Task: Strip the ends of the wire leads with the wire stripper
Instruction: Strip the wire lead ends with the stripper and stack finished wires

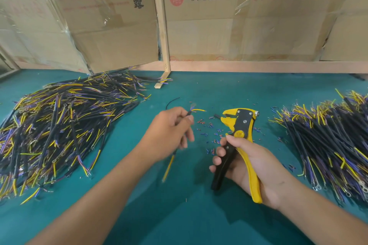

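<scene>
Centrally, a wire lead point(188, 113) is pinched between curled fingers point(187, 120) of the left hand point(169, 135), its yellow and blue ends fanned toward the wire stripper point(239, 125). Yellow-black handles are gripped by the right hand point(249, 163). Insulation scraps point(207, 127) are scattered on the green desk point(199, 215), flanked by a left wire pile point(59, 125) and a right wire pile point(328, 141).

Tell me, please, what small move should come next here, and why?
Probably bring the cable end to the wire stripper: the left hand pinches the cable, its leads point toward the open jaws, apart from them; the right hand grips the handles.
</scene>
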